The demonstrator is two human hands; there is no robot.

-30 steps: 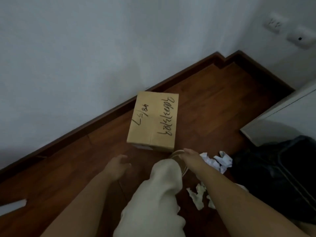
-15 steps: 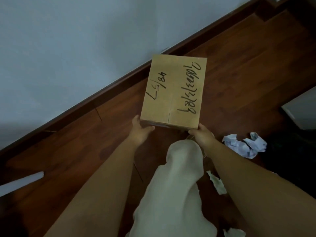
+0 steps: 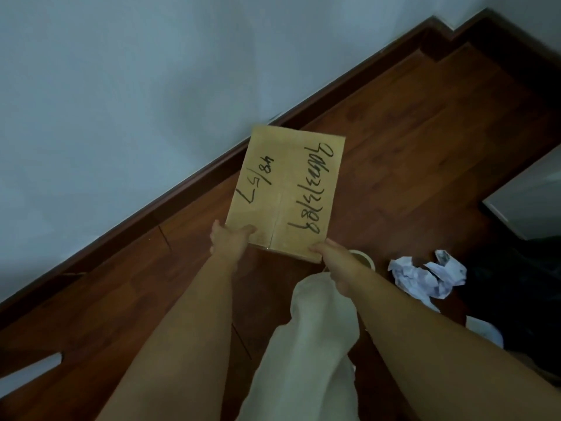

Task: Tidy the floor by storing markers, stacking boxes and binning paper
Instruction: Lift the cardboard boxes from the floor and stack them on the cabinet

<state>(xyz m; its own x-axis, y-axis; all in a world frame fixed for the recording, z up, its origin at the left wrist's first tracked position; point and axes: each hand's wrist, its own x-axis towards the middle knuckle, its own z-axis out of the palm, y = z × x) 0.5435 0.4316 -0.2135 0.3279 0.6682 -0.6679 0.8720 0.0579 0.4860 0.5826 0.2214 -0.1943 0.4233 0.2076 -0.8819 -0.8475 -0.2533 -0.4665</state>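
Head view: a cardboard box (image 3: 287,192) sits at the centre of the frame, gripped at its near edge by both hands. The left hand (image 3: 230,238) clasps the near-left corner, thumb lying on the top face and fingers (image 3: 216,235) curled around the side. The right hand (image 3: 332,253) clasps the near-right corner, thumb on top, the rest of its fingers hidden under the box. Whether the box rests on the floor (image 3: 425,147) or is lifted clear of it cannot be told. Black handwriting runs across the box's top face, and a seam divides it lengthwise.

At 4 o'clock from the box, well apart from it, lies crumpled paper (image 3: 428,276) on the wooden floor, just beside a dark bin bag (image 3: 516,299) at the 3 o'clock edge of the frame. A round rim of a cup (image 3: 362,256) peeks out just behind the right wrist. Between the forearms, at 6 o'clock, a knee in pale trousers (image 3: 312,344) rises. A dark skirting board (image 3: 182,202) runs diagonally from 8 o'clock to 1 o'clock under the white wall (image 3: 136,86), passing just behind the box's far corner. A white strip (image 3: 30,373) lies at the 8 o'clock edge.
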